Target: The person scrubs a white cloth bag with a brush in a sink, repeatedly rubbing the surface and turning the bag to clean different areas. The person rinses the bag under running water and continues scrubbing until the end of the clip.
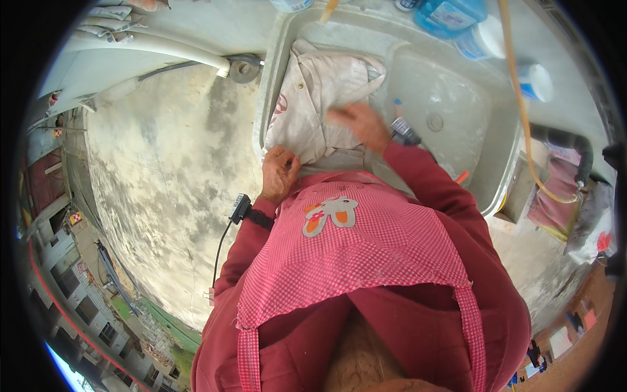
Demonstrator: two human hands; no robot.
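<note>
A light cream cloth garment or bag (313,98) with a metal snap and reddish print lies folded over the left part of a stone wash sink (490,196). My left hand (280,169) pinches the cloth's near left corner at the sink's front edge. Blurred by motion, my right hand (362,125) is over the right part of the cloth, fingers pointing left; whether it touches the cloth I cannot tell. Just right of my right wrist, a blue-ended brush or stick (397,105) lies partly hidden in the sink.
On the sink's back ledge stand a blue detergent bottle (448,17) and white tubs (482,39). A yellowish hose (519,98) hangs at the right. The basin drain (435,122) lies right of my right hand. A white pipe (161,46) runs along the wall at the left.
</note>
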